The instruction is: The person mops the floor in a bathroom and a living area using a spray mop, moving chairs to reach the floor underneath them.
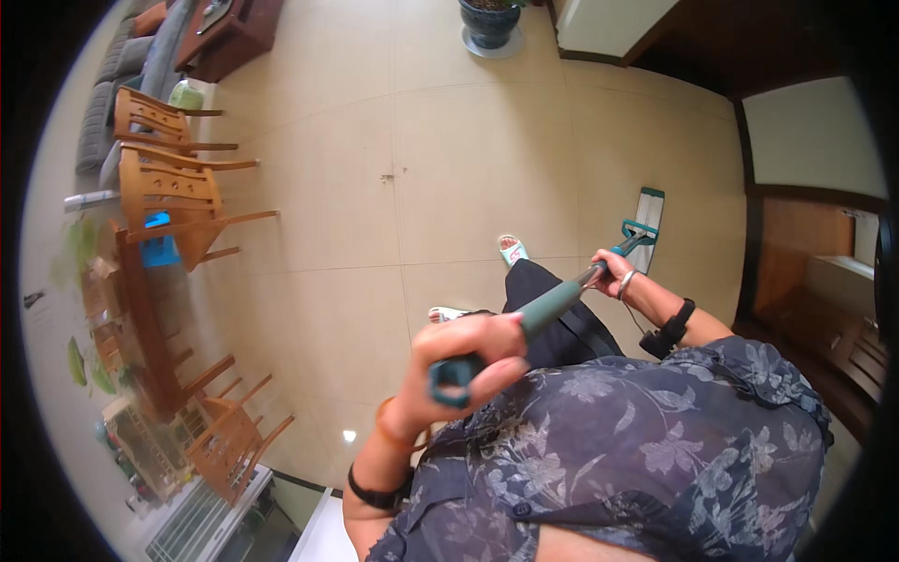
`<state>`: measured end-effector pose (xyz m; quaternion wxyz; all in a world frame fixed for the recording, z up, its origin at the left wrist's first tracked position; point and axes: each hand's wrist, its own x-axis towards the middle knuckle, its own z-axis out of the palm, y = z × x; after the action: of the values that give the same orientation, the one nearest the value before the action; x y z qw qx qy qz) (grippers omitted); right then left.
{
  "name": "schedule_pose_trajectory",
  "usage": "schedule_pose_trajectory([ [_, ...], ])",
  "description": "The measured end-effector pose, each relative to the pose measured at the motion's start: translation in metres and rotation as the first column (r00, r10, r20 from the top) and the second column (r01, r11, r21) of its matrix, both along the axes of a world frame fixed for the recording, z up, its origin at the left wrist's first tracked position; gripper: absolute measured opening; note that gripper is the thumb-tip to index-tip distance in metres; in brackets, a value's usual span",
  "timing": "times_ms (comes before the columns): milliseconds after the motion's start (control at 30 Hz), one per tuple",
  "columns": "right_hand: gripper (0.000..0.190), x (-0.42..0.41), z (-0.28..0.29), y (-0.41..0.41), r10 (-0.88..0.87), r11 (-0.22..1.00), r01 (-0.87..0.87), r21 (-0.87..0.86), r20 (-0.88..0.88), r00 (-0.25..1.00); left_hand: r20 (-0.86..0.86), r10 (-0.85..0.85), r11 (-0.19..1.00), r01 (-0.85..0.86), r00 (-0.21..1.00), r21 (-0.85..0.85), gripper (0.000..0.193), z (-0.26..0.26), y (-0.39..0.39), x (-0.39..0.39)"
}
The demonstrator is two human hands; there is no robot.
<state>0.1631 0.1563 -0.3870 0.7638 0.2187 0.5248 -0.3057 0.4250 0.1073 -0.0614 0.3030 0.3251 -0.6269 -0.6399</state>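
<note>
A flat mop has a teal and grey pole that runs from near my chest to the floor at the right. My left hand [470, 358] is closed around the green upper grip [551, 309], close to its looped end. Further down, my right hand [612, 272] grips the thinner part of the pole. The mop's long flat head [647, 221], light grey with teal ends and a teal hinged frame, lies on the beige tiled floor [477, 168], to the right of my feet. The underside of the head is hidden.
Wooden chairs [172, 184] stand at the left beside a wooden table [151, 337], with a blue stool [160, 240] behind. A potted plant [488, 24] sits on a saucer at the top. Dark baseboard [749, 154] and a wooden cabinet [793, 246] line the right. Small dark bits [386, 178] lie on the floor.
</note>
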Motion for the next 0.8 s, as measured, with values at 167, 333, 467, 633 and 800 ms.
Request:
schedule_pose_trajectory([
  [167, 0.018, -0.017, -0.087, 0.022, 0.137, 0.986, -0.123, 0.112, -0.128, 0.982, 0.05, -0.118, 0.992, 0.116, 0.992, 0.047, 0.007, -0.029, -0.007, -0.034],
  [333, 0.017, 0.048, -0.027, -0.031, 0.362, 0.931, -0.366, -0.016, -0.115, 0.925, 0.213, 0.165, 0.986, -0.161, 0.963, -0.037, 0.01, -0.003, -0.003, 0.009],
  [467, 0.012, 0.11, -0.016, -0.074, 0.203, 0.933, -0.246, -0.264, -0.179, 0.963, 0.2, 0.409, 0.911, -0.386, 0.89, -0.143, 0.014, 0.032, 0.0, 0.038],
  [633, 0.018, 0.181, 0.052, -0.124, 0.444, 0.813, -0.506, -0.287, -0.257, 0.859, 0.195, 0.637, 0.765, -0.579, 0.746, -0.282, 0.018, 0.076, 0.021, 0.054],
  [800, 0.019, 0.242, 0.073, -0.139, 0.39, 0.821, -0.374, -0.432, -0.054, 0.919, 0.246, 0.74, 0.657, -0.591, 0.627, -0.469, 0.021, 0.11, 0.02, 0.03],
])
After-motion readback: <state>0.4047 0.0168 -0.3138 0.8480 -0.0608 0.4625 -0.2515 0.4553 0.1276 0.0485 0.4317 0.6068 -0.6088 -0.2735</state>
